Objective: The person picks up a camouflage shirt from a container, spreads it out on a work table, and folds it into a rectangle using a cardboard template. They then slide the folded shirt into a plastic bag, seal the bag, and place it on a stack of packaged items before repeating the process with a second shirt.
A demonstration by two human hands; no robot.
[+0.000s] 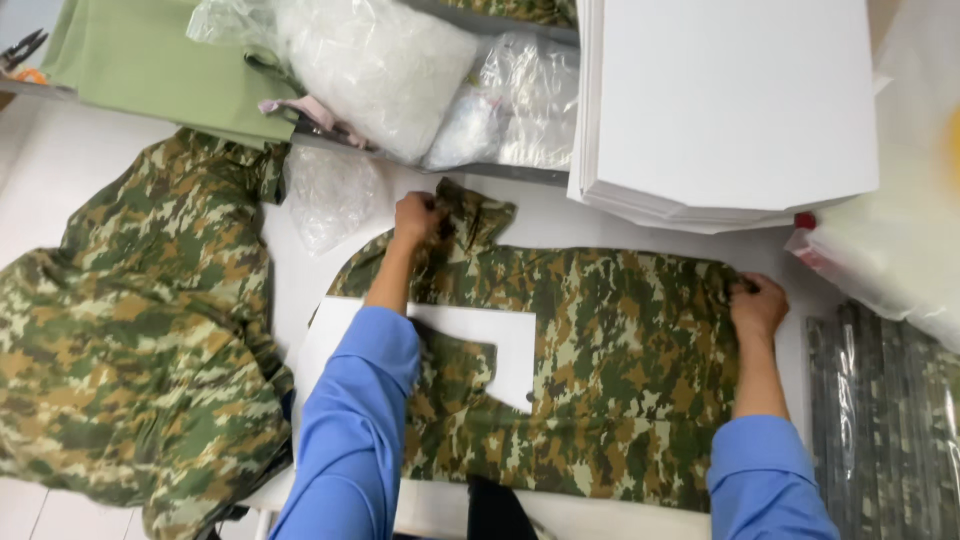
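Note:
A camouflage shirt (610, 370) lies spread flat on the white table, partly folded over a white card sheet (480, 335). My left hand (418, 218) pinches the shirt's collar (478, 212) at the far edge. My right hand (758, 306) grips the cloth at the shirt's right edge. Both arms wear blue sleeves.
A heap of camouflage garments (130, 340) lies at the left. A stack of white card sheets (720, 110) sits at the back right, clear plastic bags (420, 80) and green cloth (150, 60) behind. Bagged camouflage items (885, 420) lie at the right.

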